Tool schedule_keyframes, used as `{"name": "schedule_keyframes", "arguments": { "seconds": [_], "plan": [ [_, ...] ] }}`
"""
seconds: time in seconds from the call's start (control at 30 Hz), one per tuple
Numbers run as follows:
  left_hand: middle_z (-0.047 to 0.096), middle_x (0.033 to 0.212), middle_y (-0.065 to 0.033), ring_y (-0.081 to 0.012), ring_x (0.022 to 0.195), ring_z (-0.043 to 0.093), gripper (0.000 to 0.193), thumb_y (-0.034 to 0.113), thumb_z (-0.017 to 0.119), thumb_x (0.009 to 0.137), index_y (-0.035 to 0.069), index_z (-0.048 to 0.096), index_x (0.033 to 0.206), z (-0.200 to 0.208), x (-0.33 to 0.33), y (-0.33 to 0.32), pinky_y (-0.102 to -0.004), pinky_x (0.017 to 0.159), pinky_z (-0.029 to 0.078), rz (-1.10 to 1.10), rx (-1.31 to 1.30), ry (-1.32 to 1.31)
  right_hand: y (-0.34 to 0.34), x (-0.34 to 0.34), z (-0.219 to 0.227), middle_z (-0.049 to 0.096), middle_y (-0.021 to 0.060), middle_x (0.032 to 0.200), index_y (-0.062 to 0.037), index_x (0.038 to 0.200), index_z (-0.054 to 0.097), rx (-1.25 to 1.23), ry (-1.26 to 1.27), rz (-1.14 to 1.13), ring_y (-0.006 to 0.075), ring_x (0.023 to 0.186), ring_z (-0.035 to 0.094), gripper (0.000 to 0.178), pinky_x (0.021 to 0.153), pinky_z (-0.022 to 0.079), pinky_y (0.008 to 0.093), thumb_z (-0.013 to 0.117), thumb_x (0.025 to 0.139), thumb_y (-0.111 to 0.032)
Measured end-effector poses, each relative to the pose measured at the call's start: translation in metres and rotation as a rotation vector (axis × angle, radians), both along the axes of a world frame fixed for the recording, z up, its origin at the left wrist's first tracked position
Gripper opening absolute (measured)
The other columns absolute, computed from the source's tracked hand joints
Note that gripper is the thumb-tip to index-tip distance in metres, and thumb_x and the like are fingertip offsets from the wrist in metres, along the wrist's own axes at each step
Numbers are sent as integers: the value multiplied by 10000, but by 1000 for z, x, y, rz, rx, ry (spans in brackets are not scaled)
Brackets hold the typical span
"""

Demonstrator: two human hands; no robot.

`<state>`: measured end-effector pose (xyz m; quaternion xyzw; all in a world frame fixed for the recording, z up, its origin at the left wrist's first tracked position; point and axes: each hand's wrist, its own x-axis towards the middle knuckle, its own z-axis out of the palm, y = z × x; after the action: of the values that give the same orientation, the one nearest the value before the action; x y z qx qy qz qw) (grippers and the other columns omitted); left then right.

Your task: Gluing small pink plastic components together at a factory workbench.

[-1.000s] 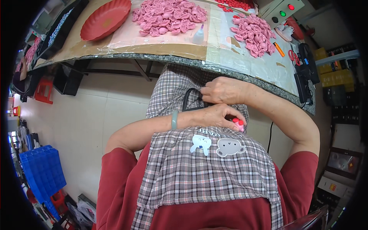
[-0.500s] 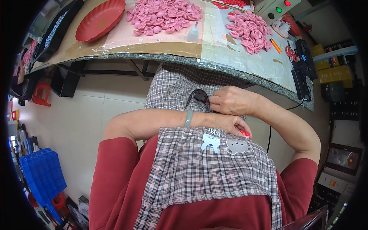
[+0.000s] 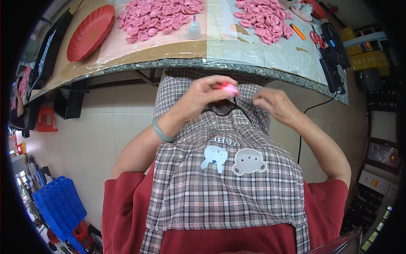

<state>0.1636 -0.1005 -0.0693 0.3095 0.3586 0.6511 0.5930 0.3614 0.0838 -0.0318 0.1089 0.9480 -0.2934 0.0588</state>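
My left hand (image 3: 203,94), with a pale green bangle on its wrist, is raised over my lap. Its thumb and fingers pinch a small pink and red piece (image 3: 230,89). To the right of it, a short gap away, hovers my right hand (image 3: 275,105). Its fingers are bent and smeared by motion, so whether anything is in them does not show. A black cord (image 3: 224,113) lies across my checked apron (image 3: 237,199), below the hands. Something dark and red sits on my lap, partly hidden behind my left hand.
On the table ahead lie two heaps of pink pieces, a left heap (image 3: 154,19) and a right heap (image 3: 268,23). A red fluted tray (image 3: 91,34), a small squeeze bottle (image 3: 194,30), an orange-handled tool (image 3: 297,31) and red scissors (image 3: 317,39) are there too. A blue crate (image 3: 61,207) stands lower left.
My left hand has come up from under my right forearm to over my lap, still with the pink and red piece. My right hand has moved right, off the dark object and cord.
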Motion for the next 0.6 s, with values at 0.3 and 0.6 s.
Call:
{"name": "schedule_keyframes", "arguments": {
  "seconds": [0.3, 0.6],
  "plan": [
    [647, 1065, -53, -122, 998, 602, 286, 142, 662, 891, 14, 612, 1141, -25, -26, 36, -257, 909, 476, -285, -91, 317, -46, -14, -31, 646, 166, 932, -7, 1007, 634, -92, 21, -75, 335, 836, 631, 323, 747, 495, 414, 665, 841, -283],
    [635, 1102, -61, -128, 1035, 590, 288, 130, 660, 891, 10, 612, 1149, -28, -7, 48, -257, 943, 465, -398, -18, 231, -31, 5, -19, 635, 157, 824, 20, 917, 632, -149, 145, -133, 319, 749, 627, 185, 688, 487, 387, 675, 814, -127]
  ]
}}
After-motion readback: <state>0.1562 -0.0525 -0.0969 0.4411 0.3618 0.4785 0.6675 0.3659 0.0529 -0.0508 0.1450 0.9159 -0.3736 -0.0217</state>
